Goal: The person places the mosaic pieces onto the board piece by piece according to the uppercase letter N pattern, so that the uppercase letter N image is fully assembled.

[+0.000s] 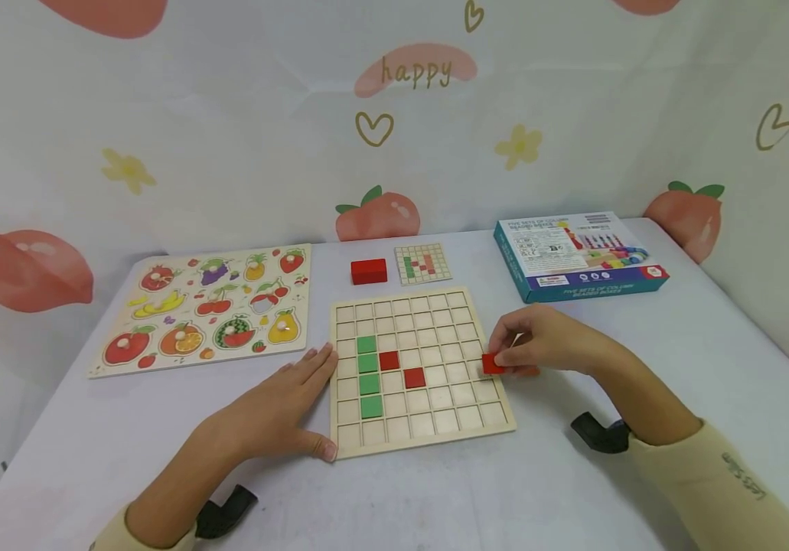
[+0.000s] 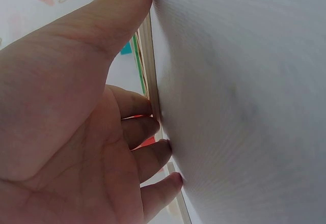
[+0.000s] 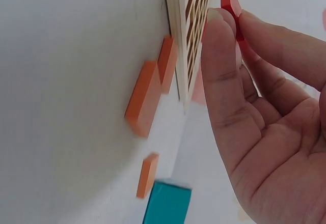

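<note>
A pale wooden grid board [image 1: 428,442] lies on the white table. A column of several green tiles [image 1: 370,406] fills cells on its left side, and two red tiles [image 1: 415,377] sit nearer the middle. My left hand [image 1: 270,413] rests at the board's left edge, thumb at the near corner and fingers stretched along the side. Between thumb and fingertips my right hand [image 1: 549,340] pinches a square red tile [image 1: 492,364], held over the board's right edge. Several orange tiles [image 3: 143,99] lie on the table under that hand, mostly hidden from the head view.
Behind the board are a red block [image 1: 369,272] and a small pattern card [image 1: 423,264] with coloured squares. To the left lies a fruit peg puzzle [image 1: 194,306]. A teal and white toy box [image 1: 580,256] sits at the back right, before a fruit-printed cloth backdrop [image 1: 263,115].
</note>
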`<state>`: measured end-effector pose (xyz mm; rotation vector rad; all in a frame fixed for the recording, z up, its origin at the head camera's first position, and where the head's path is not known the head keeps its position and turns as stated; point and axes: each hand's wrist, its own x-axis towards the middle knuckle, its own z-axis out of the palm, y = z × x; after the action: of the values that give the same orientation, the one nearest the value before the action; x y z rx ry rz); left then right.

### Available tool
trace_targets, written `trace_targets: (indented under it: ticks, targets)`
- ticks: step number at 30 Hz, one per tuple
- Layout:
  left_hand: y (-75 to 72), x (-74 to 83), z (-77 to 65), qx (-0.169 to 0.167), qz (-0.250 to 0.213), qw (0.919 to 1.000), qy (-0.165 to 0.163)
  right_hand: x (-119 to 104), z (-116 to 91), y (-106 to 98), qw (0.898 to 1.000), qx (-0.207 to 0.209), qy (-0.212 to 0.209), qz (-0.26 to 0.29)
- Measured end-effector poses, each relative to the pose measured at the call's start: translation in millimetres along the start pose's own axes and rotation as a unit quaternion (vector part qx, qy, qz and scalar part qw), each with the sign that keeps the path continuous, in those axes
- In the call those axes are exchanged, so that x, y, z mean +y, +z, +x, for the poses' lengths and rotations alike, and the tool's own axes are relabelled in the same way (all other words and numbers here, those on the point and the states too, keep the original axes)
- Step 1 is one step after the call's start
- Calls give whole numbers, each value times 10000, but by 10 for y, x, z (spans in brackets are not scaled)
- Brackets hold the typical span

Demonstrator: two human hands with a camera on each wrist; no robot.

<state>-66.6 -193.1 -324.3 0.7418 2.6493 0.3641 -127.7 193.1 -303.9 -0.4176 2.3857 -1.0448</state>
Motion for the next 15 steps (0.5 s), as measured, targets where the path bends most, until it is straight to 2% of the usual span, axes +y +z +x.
trace_targets:
  ticks: [4, 10, 15]
  targets:
    - [-6, 1, -2, -2, 9, 10000, -10, -64, 38, 61, 9999, 10, 14, -119]
    - [-7, 1, 0, -12, -17, 10000, -19, -142, 87, 141, 9999, -147, -20, -14]
    - [-7, 7, 2, -44, -44, 9999, -80, -189, 132, 224, 9995, -224, -210, -97]
